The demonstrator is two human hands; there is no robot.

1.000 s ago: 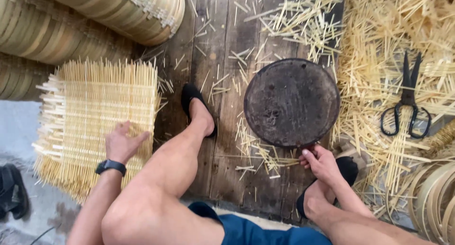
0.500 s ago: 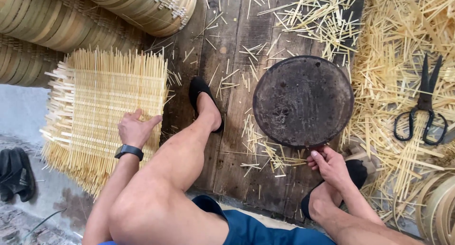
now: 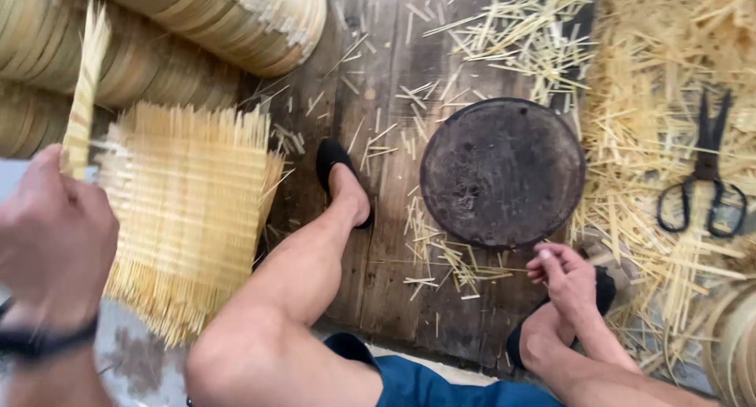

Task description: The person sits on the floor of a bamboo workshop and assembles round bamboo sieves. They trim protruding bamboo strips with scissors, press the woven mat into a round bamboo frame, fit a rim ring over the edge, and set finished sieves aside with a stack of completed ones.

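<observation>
1. At the near left of my view, my left hand [image 3: 55,234] is raised close to the camera, fingers closed around a corner of the woven bamboo mat [image 3: 189,210]; one edge strip stands up past my knuckles, so the grip looks meant to tilt the mat up off the floor.
2. A dark watch band [image 3: 39,340] sits on that wrist.
3. My right hand [image 3: 563,277] rests low by my right knee, fingers curled loosely; I cannot tell whether it pinches a sliver or holds nothing. It sits just beside the near rim of the round dark metal disc [image 3: 504,170].
4. The disc lies flat on the wooden plank floor [image 3: 378,68], between my feet, likely as a firm working base.
5. My left foot, in a black shoe [image 3: 339,174], is planted between mat and disc.
6. Loose bamboo splints [image 3: 654,218] are heaped to the right, with black scissors [image 3: 705,178] lying on top, within reach.
7. Stacked bamboo hoops [image 3: 197,29] lie on their sides along the far left.
</observation>
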